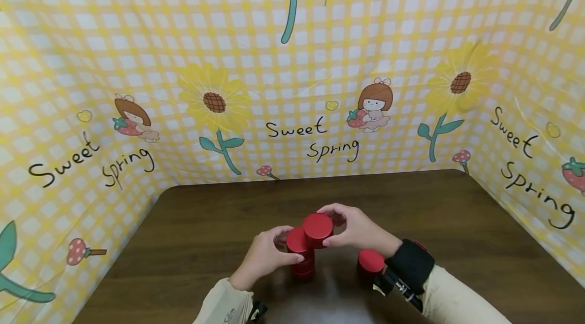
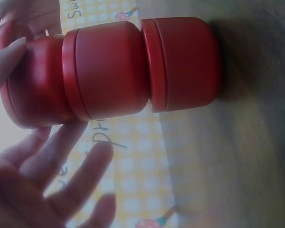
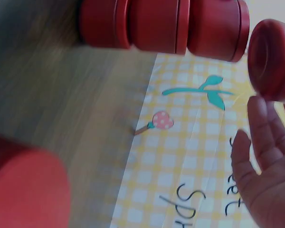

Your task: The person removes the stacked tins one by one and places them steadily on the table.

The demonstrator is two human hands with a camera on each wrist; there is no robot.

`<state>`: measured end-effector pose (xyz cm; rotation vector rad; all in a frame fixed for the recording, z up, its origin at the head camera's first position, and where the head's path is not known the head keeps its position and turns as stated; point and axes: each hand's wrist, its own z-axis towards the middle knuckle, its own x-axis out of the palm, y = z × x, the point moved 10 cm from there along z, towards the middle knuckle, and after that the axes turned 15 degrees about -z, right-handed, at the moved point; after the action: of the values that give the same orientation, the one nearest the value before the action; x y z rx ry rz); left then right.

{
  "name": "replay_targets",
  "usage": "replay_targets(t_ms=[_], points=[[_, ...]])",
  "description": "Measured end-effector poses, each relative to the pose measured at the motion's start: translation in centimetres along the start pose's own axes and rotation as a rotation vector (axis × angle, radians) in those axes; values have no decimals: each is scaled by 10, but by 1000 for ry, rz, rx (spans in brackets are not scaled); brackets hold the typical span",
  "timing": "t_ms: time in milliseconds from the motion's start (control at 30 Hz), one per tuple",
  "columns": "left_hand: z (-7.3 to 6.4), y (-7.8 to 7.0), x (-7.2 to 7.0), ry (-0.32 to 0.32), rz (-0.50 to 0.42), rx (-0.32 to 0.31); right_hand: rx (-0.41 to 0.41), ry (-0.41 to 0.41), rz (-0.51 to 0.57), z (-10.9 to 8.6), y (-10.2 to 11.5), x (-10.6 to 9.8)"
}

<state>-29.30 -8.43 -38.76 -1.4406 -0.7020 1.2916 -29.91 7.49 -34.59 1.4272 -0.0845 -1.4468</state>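
Three lidded red canisters stand in a stack on the table; the top canister point(image 1: 298, 240), middle canister point(image 2: 111, 69) and bottom canister point(image 2: 187, 64) are slightly out of line. My left hand point(image 1: 264, 257) curls around the top one, thumb on its near side. Another red canister point(image 1: 318, 227) is in my right hand point(image 1: 361, 230), held between thumb and fingers, up beside the stack's top on the right. In the right wrist view the held canister point(image 3: 275, 61) is tilted, its recessed base showing, with a narrow gap to the stack. Whether it touches the stack elsewhere is unclear.
One more red canister point(image 1: 371, 261) stands on the dark wooden table point(image 1: 219, 212) to the right, close under my right wrist. A yellow checked cloth point(image 1: 292, 75) with flowers and lettering walls the table at the back and sides.
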Motion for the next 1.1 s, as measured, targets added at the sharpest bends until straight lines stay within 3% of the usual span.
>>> replay_targets(t_ms=[500,733,1100], points=[[0,1,-1,-12,45,-15,5,-29,-26,-22,-18,-22],[1,1,-1,-3,54,-11,-3,-73,-53,-35,-26,-37],[-1,2,-1,2,44,-27,50,-147,-115,-64,-41,-64]])
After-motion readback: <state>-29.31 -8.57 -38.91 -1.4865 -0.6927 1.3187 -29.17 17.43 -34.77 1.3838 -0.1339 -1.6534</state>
